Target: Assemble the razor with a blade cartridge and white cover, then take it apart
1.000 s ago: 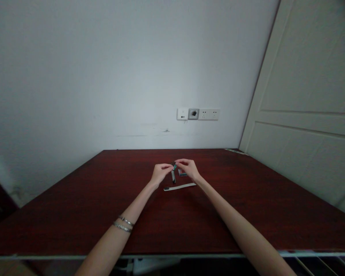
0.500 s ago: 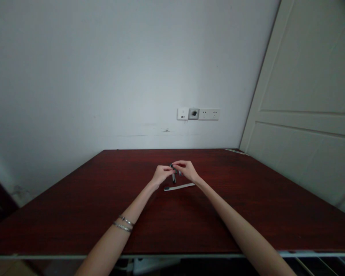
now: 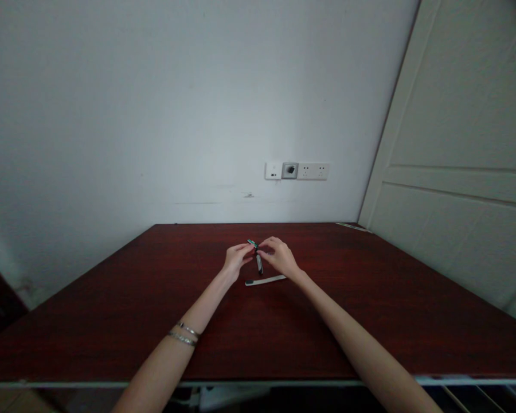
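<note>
My left hand (image 3: 235, 257) and my right hand (image 3: 279, 256) meet over the middle of the dark red table (image 3: 112, 310). Both pinch a small green object (image 3: 252, 243) between their fingertips, held just above the tabletop. Under the hands lies a short dark stick-like item (image 3: 259, 264), and in front of it a flat white strip (image 3: 264, 280) with a dark left end. What the green object is stays too small to tell. Two silver bracelets (image 3: 184, 335) circle my left wrist.
A white wall stands behind the table with a row of sockets (image 3: 296, 171). A pale door (image 3: 460, 172) fills the right side. The table's front edge has a light rim (image 3: 258, 382).
The hands have drawn closer together and shifted slightly left. The green object has risen between the fingertips. My right hand now covers the small item that lay beside it.
</note>
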Tool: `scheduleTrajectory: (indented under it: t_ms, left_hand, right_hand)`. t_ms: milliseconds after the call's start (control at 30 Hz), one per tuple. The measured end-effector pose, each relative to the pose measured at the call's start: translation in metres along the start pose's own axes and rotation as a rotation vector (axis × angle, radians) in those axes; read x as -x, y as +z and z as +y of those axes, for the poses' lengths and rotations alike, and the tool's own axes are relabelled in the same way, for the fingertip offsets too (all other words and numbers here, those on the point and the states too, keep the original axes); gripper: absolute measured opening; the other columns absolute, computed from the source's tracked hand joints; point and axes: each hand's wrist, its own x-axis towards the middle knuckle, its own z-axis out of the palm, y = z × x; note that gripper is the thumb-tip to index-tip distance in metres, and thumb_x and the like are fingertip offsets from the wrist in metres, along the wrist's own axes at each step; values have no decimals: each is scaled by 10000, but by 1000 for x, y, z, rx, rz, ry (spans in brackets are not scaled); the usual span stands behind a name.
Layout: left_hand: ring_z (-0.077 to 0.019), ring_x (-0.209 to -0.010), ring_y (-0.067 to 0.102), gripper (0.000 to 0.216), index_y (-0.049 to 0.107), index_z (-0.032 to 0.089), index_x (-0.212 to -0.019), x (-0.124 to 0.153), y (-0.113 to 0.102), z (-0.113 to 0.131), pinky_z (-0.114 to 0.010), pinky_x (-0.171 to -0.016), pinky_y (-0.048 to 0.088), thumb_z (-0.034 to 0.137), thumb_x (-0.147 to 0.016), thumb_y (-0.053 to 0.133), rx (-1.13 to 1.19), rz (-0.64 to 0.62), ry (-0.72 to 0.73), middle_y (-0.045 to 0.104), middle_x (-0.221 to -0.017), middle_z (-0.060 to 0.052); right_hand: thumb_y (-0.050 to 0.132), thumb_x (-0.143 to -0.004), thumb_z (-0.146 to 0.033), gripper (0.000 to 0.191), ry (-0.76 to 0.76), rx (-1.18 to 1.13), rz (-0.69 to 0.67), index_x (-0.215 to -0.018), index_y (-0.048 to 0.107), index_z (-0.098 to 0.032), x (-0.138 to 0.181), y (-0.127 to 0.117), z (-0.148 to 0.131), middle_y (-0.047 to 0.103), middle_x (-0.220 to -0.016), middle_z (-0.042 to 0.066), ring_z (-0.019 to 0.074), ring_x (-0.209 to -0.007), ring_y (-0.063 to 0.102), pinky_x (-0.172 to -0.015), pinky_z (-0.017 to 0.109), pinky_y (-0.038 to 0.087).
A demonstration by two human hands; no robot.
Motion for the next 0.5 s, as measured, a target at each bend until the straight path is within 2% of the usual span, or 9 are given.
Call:
scheduleTrajectory:
  t_ms: [133,500]
  left_hand:
    - [-179,-787,623,331,688,130,-760,1,2,-2,-278,-678,493,386,-557,741,-18,-16,4,672,-866,-104]
    - [-180,-768,623,279,690,127,-735,6,7,-1,-291,-673,497,335,-560,748,16,-16,-27,671,-795,-93]
  right_hand:
    - [582,-774,-339,170,-9,86,-2,-888,652,-233,1,2,0,614,-916,50,180,-904,547,-760,288,439]
    - [524,-821,-317,157,-32,134,-1,-888,639,-233,4,4,0,615,-915,47,177,-900,548,-742,271,438]
